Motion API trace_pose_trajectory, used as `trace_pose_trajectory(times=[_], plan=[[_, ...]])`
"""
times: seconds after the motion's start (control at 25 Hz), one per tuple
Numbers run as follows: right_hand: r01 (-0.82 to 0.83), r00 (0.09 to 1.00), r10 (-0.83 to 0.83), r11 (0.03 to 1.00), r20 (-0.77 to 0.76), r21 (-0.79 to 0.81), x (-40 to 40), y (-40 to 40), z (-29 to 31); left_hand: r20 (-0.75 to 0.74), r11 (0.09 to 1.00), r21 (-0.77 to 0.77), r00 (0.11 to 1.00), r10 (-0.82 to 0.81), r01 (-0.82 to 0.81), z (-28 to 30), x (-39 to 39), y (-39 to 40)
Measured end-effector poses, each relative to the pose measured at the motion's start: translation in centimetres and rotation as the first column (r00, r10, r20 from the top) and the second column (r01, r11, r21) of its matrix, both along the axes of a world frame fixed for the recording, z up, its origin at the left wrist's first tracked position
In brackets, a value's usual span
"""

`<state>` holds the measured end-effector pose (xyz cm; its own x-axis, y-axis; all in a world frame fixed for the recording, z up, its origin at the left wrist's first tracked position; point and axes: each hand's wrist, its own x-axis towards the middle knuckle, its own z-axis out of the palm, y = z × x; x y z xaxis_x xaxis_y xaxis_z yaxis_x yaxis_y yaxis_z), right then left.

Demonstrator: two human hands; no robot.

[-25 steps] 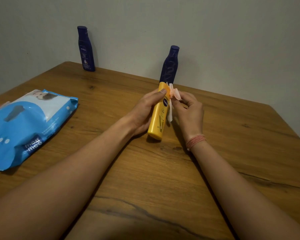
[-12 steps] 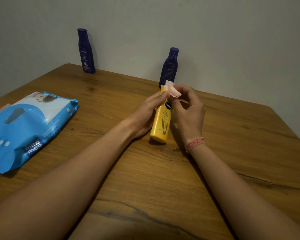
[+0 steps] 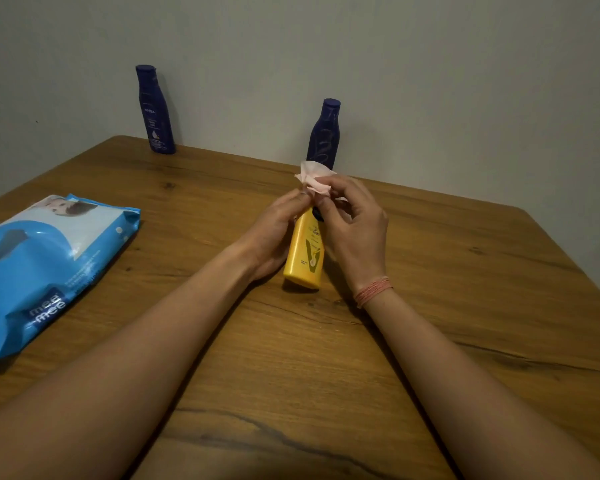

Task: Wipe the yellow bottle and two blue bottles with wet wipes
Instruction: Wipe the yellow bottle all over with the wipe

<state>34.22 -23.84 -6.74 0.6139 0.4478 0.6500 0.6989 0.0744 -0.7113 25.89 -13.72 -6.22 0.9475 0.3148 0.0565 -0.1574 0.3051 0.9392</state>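
Yellow bottle (image 3: 305, 251): smooth plastic, slim and rounded, standing near the middle of the counter (image 3: 326, 358) with its long axis close to upright, top leaning slightly away toward the wall, flat base on the wood; printed label partly readable, cap end hidden. Wet wipe (image 3: 314, 178): thin pale pink-white sheet, crumpled, bunched over the bottle's top, its upper edge fanning free above the fingers. Left hand (image 3: 274, 233): grip curled round the bottle's left side, fingertips reaching the wipe; palm side hidden. Right hand (image 3: 355, 223): grip pinching the wipe at the bottle's top, fingers bent; a pink thread band on the wrist. Blue bottle, nearer (image 3: 323, 140): dark glossy plastic, waisted, upright just behind the hands, its base hidden by the wipe. Blue bottle, farther (image 3: 155, 110): same shape, upright at the far left corner by the wall, white lettering too small to read fully. Wipes pack (image 3: 45, 261): soft blue-and-white film pouch, lying flat at the left, cut off by the frame edge. Counter: wood grain, dark knots, rounded corners.
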Motion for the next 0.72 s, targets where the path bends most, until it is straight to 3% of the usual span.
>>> trace_pose_trajectory(times=[0.2,0.28,0.4,0.6,0.72], plan=[[0.104,0.973,-0.115,0.992,-0.199,-0.068,1.3,-0.2,-0.2,0.003,0.999,0.023,0.999,0.034,-0.034,0.1,0.0,0.3],[0.085,0.984,-0.091,0.995,-0.155,-0.048,1.2,-0.4,-0.1,-0.009,1.0,0.008,1.0,0.015,-0.015,0.0,0.0,0.1],[0.004,0.999,-0.004,1.0,0.041,0.0,0.3,-0.2,-0.1,0.009,1.0,-0.002,1.0,-0.007,0.007,-0.2,0.1,0.1],[0.092,0.963,-0.11,0.992,-0.245,-0.081,1.7,-0.6,-0.4,-0.014,0.999,0.037,1.0,0.027,-0.026,-0.2,0.2,0.4],[0.053,0.994,-0.055,0.998,-0.093,-0.027,1.1,-0.4,-0.2,-0.01,0.999,0.053,1.0,0.006,-0.006,-0.6,0.4,0.4]])
